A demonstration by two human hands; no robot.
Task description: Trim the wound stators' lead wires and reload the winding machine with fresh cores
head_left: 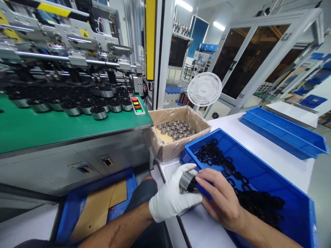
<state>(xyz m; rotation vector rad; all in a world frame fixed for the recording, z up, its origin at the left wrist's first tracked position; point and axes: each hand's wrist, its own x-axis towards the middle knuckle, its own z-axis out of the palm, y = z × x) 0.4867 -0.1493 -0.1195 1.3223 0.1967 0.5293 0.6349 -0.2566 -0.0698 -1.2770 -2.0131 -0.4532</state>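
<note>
My left hand (172, 196), in a white glove, is closed around a small silver metal cylinder (185, 181) at the near corner of a blue tray (261, 162). My bare right hand (219, 198) pinches a black ring-shaped part (192, 186) against the end of that cylinder. The tray holds several more black rings (227, 165) in a loose pile. A cardboard box (178, 137) lined with plastic sits just beyond the tray and holds several silver metal parts (176, 128).
A machine with a green top (51, 127) carries rows of silver cylinders with black tops (85, 105) and a button panel (137, 105). A second blue tray (281, 132), a white fan (204, 89) and a low blue bin with cardboard (95, 206) stand around.
</note>
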